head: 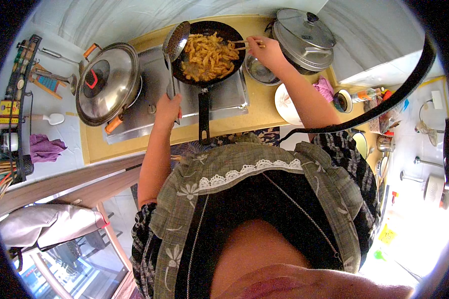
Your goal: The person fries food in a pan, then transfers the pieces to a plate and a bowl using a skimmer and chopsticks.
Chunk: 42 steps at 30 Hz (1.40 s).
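A black frying pan [204, 85] with a long handle sits on the steel cooktop [221, 98]. Browned fried strips of food [210, 56] lie in it in bubbling oil. My left hand [168, 108] grips the handle of a metal skimmer [177, 40], whose perforated bowl is over the pan's left rim. Wooden chopsticks [241, 45] are held in my right hand [265, 52], at the right rim, their tips reaching the food at its right edge. Whether a piece is pinched between the tips I cannot tell.
Left of the pan stands a wok with a domed steel lid [116, 86]. On the right are a covered pot [303, 41], a glass lid [261, 70], a white plate [284, 102] under my forearm, a pink cloth [323, 89] and a dark cup [343, 101]. A condiment rack [22, 112] lines the left wall.
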{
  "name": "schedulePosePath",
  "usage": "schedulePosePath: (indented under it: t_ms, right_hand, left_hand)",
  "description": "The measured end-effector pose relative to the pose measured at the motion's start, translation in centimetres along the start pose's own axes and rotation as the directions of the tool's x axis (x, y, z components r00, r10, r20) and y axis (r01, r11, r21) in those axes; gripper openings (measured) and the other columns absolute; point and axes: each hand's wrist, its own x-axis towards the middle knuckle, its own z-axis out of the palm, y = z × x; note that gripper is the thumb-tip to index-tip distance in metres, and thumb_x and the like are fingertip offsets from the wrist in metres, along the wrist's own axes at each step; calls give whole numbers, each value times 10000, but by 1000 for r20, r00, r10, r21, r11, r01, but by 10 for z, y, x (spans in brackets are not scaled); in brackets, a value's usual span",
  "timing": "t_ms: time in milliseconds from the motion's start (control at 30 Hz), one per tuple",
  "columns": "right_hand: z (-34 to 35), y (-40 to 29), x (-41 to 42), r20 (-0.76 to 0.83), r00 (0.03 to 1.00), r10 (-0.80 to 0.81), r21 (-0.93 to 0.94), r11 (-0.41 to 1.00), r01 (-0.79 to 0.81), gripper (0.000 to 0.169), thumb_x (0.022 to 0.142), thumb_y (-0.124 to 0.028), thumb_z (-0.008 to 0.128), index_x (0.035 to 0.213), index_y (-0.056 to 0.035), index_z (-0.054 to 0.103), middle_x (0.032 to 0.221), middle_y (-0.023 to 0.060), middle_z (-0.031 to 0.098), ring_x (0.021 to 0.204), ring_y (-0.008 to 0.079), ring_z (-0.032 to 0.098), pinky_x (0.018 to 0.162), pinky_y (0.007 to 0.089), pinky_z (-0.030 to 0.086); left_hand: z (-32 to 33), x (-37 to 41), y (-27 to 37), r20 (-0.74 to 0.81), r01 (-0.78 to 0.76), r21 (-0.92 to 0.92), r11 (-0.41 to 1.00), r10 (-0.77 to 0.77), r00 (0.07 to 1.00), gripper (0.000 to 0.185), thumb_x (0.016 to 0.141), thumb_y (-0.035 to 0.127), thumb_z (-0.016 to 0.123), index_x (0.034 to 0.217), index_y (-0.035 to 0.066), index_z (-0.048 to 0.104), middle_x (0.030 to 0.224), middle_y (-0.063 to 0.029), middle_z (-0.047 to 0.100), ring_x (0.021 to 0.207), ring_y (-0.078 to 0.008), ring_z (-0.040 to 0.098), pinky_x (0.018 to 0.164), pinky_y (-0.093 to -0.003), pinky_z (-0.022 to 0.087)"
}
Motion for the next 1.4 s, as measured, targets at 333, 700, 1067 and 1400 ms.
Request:
schedulePosePath:
  t_ms: [333, 700, 1067, 1400]
  right_hand:
    - [65, 60, 24, 21, 985, 174, 69, 982, -175, 322, 836, -352, 505, 856, -59, 638, 732, 164, 630, 674, 330, 620, 623, 403, 502]
    - [62, 16, 27, 42, 975, 218, 126, 967, -222, 336, 857, -342, 487, 893, -34, 616, 747, 148, 644, 641, 236, 639, 624, 356, 504]
    - [-3, -36, -27, 29, 965, 261, 249, 933, -260, 287, 851, -240, 555, 944, 27, 608, 710, 81, 632, 620, 109, 613, 583, 226, 487]
    - [2, -39, -25, 52, 990, 131, -24, 991, -130, 300, 870, -333, 474, 906, -68, 607, 682, 142, 626, 635, 271, 631, 597, 364, 503]
  left_hand:
    - [9, 0, -5, 20, 131, -119, 984, -130, 991, 235, 832, 194, 561, 783, 0, 437, 516, -64, 462, 364, -160, 442, 335, -295, 362]
    - [3, -13, 2, -10, 101, -60, 993, -102, 995, 230, 827, 207, 553, 817, -5, 466, 514, -54, 460, 381, -147, 446, 347, -294, 364]
    - [0, -12, -5, -38, 15, 39, 999, -14, 999, 255, 812, 268, 579, 775, 47, 458, 490, -47, 473, 362, -155, 446, 341, -301, 327]
    - [-2, -11, -5, -57, -40, 47, 998, 43, 997, 278, 814, 244, 571, 768, -3, 450, 501, -74, 480, 369, -166, 469, 354, -314, 364]
